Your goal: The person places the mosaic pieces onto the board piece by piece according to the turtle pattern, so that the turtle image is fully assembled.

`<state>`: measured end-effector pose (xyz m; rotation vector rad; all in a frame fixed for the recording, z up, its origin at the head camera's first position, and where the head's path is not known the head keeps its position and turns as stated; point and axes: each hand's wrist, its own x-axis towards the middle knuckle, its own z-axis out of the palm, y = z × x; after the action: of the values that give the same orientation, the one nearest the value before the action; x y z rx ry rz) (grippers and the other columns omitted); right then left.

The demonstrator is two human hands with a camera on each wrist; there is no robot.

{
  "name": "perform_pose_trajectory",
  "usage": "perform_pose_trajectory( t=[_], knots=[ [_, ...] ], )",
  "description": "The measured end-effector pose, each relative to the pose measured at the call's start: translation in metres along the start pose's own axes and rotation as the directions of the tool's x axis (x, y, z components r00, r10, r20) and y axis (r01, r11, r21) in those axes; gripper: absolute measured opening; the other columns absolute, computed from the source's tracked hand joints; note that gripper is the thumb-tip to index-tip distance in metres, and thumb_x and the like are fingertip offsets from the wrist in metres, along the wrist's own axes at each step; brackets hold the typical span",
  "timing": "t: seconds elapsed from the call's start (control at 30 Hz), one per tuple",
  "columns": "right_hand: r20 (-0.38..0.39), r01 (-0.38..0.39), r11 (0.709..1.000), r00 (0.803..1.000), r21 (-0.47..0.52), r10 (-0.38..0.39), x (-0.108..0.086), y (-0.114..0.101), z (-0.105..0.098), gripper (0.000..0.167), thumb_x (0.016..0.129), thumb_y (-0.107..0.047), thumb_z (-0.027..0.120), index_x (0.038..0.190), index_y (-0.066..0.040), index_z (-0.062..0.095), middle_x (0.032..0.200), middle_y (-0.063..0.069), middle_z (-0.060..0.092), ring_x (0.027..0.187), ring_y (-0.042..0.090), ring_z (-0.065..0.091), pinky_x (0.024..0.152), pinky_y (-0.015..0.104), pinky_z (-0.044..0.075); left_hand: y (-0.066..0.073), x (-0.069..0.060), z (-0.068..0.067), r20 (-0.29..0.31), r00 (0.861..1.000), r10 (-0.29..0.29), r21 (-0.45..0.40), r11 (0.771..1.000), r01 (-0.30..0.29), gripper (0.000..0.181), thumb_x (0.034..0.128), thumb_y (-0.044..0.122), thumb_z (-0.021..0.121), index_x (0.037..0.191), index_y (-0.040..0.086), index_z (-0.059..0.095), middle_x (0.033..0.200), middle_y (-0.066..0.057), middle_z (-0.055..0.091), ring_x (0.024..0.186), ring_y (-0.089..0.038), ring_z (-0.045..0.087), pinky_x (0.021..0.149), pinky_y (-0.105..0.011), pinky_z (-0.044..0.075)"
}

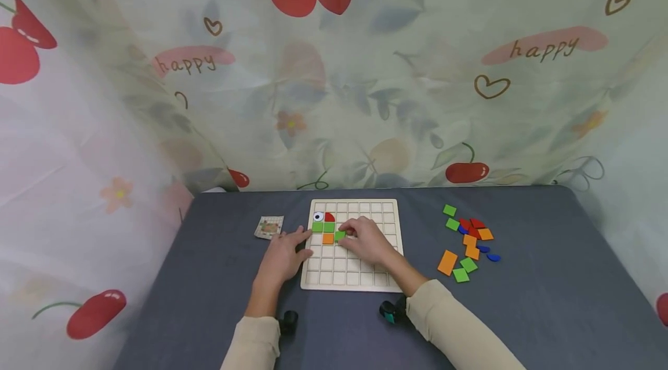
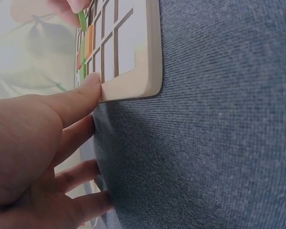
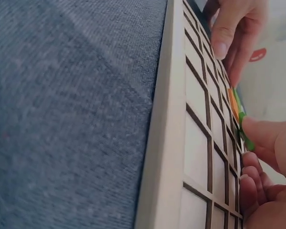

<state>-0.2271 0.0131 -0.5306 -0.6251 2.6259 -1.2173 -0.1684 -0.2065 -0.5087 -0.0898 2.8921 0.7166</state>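
A wooden grid board (image 1: 352, 287) lies on the dark cloth-covered table. My right hand (image 1: 367, 240) pinches a green square tile (image 1: 340, 235) between thumb and fingers over the grid; in the right wrist view that green tile (image 3: 248, 138) stands tilted. Left of it an orange square tile (image 1: 327, 238) sits in a cell. Above are two green tiles (image 1: 329, 227), an eye tile (image 1: 318, 217) and a red curved tile (image 1: 330, 217). My left hand (image 1: 282, 255) rests at the board's left edge, its thumb (image 2: 88, 90) touching the rim and its other fingers spread.
Right of the board lie loose pieces: several green squares (image 1: 461, 275), an orange rectangle (image 1: 447, 263), smaller orange pieces (image 1: 486, 234), red pieces (image 1: 477, 223) and blue pieces (image 1: 493, 257). A small picture card (image 1: 269, 227) lies to the left. Patterned curtain (image 1: 360, 126) hangs behind the table.
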Motion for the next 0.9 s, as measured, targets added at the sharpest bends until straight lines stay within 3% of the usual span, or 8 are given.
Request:
perform_pose_trajectory(
  t=[0.4, 0.7, 0.9],
  knots=[
    [0.029, 0.020, 0.999, 0.999, -0.043, -0.019, -0.0020, 0.0009, 0.0014, 0.028, 0.092, -0.018, 0.075, 0.118, -0.010, 0.074, 0.102, 0.004, 0.064, 0.088, 0.015, 0.050, 0.080, 0.030, 0.045, 0.0002, -0.0009, -0.0020, 0.011, 1.000, -0.003, -0.014, 1.000, 0.003, 0.054, 0.0965, 0.029, 0.071, 0.149, 0.024, 0.056, 0.160, -0.005, 0.047, 0.151, -0.049, 0.032, 0.121, -0.064, 0.033],
    [-0.007, 0.036, 0.998, 0.999, -0.060, -0.036, -0.0031, -0.0026, 0.0028, 0.020, 0.093, -0.014, 0.075, 0.112, -0.010, 0.075, 0.099, 0.004, 0.064, 0.087, 0.015, 0.050, 0.078, 0.030, 0.045, 0.0011, -0.0009, -0.0037, 0.010, 1.000, 0.000, -0.011, 1.000, 0.000, 0.054, 0.0960, 0.029, 0.071, 0.148, 0.024, 0.057, 0.159, -0.006, 0.047, 0.150, -0.050, 0.033, 0.120, -0.065, 0.033],
    [0.014, 0.007, 0.999, 1.000, -0.051, -0.006, -0.0039, -0.0041, 0.0020, 0.024, 0.093, -0.020, 0.075, 0.115, -0.012, 0.074, 0.101, 0.005, 0.062, 0.089, 0.015, 0.050, 0.080, 0.030, 0.045, -0.0003, -0.0003, -0.0029, 0.015, 1.000, -0.005, -0.015, 1.000, 0.005, 0.055, 0.0958, 0.029, 0.071, 0.148, 0.024, 0.056, 0.159, -0.006, 0.047, 0.151, -0.049, 0.033, 0.121, -0.064, 0.032]
  ],
)
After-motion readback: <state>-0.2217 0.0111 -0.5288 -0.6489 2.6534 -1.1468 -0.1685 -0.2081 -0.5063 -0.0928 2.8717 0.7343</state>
